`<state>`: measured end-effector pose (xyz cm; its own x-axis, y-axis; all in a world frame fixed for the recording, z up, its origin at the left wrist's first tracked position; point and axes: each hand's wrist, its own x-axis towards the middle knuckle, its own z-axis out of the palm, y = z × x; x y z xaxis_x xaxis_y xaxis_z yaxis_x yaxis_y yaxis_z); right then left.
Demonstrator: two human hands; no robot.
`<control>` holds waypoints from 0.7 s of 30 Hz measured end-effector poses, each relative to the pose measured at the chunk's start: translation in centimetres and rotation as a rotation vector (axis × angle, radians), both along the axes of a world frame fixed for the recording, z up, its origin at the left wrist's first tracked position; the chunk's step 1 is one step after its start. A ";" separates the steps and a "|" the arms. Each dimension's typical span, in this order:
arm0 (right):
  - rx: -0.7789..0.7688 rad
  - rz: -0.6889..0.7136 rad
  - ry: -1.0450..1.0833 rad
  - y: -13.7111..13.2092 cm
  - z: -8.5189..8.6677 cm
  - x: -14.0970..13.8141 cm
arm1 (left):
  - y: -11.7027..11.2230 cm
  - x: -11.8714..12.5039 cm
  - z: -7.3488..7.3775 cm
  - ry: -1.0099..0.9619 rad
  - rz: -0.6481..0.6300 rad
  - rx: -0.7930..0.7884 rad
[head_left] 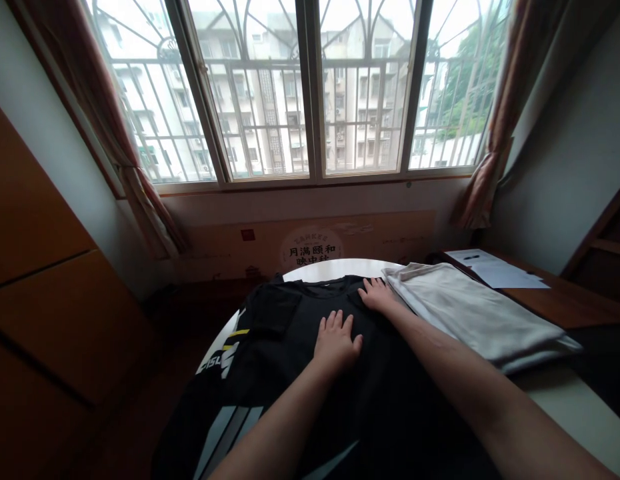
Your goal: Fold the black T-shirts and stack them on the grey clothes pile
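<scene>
A black T-shirt (280, 373) with white and yellow stripes lies spread over a round white table (330, 268). My left hand (336, 340) rests flat on the shirt's middle, fingers stretched out. My right hand (376, 293) lies flat near the shirt's collar at the far edge, fingers apart. Neither hand grips anything. Just right of my right hand lies a folded pale grey garment (480, 313).
A wooden desk (565, 303) with white papers (500, 272) stands at the right. A large barred window (310, 87) with curtains is ahead. A cardboard sheet (310, 243) leans under the window. A wooden wardrobe (45, 300) fills the left.
</scene>
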<state>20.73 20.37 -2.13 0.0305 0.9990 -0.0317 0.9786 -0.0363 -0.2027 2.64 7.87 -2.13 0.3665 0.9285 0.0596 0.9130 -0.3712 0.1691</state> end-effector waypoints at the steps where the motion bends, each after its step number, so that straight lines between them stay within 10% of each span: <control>1: 0.005 0.017 0.000 -0.3 0.3 0.0 | 0.0 0.0 0.0 -0.003 -0.003 0.001; 9: 0.124 0.256 0.021 -9.2 3.9 1.6 | -0.5 0.1 0.4 0.025 -0.011 0.049; 21: -0.147 0.469 0.401 -39.9 5.3 9.5 | -6.5 2.2 6.8 0.079 0.012 0.105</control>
